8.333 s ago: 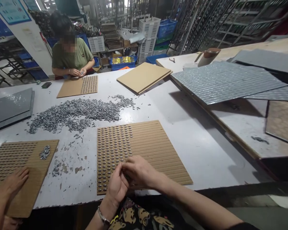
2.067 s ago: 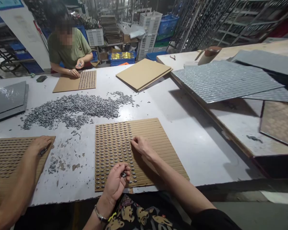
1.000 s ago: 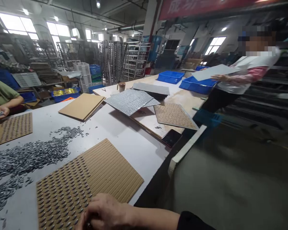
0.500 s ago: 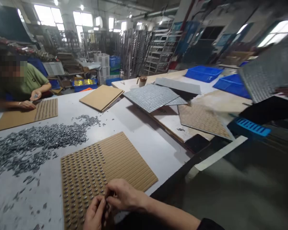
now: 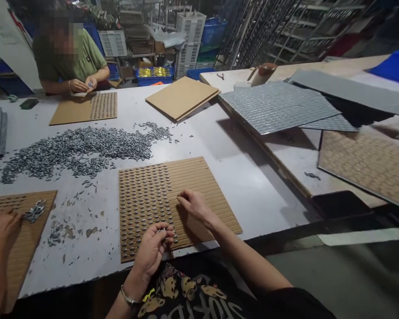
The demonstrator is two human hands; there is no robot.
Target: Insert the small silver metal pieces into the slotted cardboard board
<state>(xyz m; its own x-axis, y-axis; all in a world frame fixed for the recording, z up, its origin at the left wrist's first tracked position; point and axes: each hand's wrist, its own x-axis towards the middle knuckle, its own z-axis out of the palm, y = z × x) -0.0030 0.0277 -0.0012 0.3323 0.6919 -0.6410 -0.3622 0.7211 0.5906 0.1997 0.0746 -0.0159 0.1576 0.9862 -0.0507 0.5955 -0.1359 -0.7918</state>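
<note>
In front of me lies a brown ridged cardboard sheet point(image 5: 206, 177), its left part set with rows of small oval grey metal pieces point(image 5: 142, 199). My left hand point(image 5: 153, 248) is curled, palm up, over the sheet's near edge, with a few of those metal pieces in its fingers. My right hand point(image 5: 195, 206) is over the sheet just right of the last filled row, thumb and forefinger pinched together. Whatever is between these fingertips is too small to make out. A loose pile of the same metal pieces point(image 5: 96, 146) spreads on the white table beyond.
Across the table a co-worker point(image 5: 86, 57) handles pieces over another cardboard sheet point(image 5: 69, 108). Another person's hand point(image 5: 1, 226) works on a sheet at left. Stacked brown boards point(image 5: 182, 97), grey ridged panels point(image 5: 279, 106) and a brown mug point(image 5: 264, 73) stand farther right.
My view has swung down and left, bringing in another person's hand at the left. My hands, close together before, are now apart, the right one farther up the sheet.
</note>
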